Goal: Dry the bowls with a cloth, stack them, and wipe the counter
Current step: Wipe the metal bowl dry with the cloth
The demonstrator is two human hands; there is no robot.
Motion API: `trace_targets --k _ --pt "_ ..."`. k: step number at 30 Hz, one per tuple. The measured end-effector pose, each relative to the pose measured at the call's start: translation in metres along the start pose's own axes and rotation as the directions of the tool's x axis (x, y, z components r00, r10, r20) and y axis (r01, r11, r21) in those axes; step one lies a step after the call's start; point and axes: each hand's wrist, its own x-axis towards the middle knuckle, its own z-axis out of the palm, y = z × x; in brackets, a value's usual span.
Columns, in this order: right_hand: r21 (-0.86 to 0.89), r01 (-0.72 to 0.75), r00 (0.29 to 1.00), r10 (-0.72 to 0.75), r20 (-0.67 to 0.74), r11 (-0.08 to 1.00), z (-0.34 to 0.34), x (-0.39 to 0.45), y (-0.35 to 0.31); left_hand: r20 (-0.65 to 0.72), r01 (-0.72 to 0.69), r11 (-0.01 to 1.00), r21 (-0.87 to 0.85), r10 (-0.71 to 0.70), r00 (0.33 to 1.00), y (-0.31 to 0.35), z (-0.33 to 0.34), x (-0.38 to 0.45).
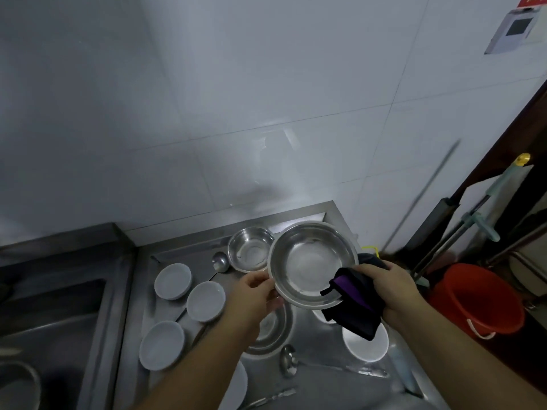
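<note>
My left hand [257, 294] grips the near-left rim of a large steel bowl [307, 258], held tilted above the steel counter [325, 380]. My right hand [390, 287] holds a dark cloth with a purple patch [352, 306] over the bowl's right rim. A smaller steel bowl [250, 251] sits on the counter behind it. Another steel bowl [272, 329] lies on the counter under my left arm, partly hidden. Three small white dishes [173, 281] [205, 300] [162, 344] lie to the left, and a white bowl [365, 346] sits below the cloth.
A steel sink [50, 321] lies left of the counter. Ladles [220, 261] [288, 361] and cutlery lie among the dishes. A red bucket [476, 300] and mop handles [461, 232] stand on the floor at the right. A tiled wall rises behind.
</note>
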Motion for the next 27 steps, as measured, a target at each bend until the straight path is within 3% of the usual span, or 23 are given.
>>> trace_targets --k 8,12,27 --pt "-0.066 -0.099 0.995 0.099 -0.009 0.993 -0.034 0.116 -0.027 -0.105 0.103 0.994 -0.041 -0.107 0.989 -0.025 0.083 0.071" --pt "-0.156 -0.086 0.996 0.081 -0.040 0.984 -0.035 0.172 -0.031 -0.143 0.122 0.992 -0.032 -0.125 0.982 -0.032 0.109 0.107" --pt "-0.521 -0.071 0.994 0.019 -0.104 0.851 0.021 0.294 0.000 -0.332 0.246 0.953 -0.176 -0.293 0.897 -0.089 0.116 0.231"
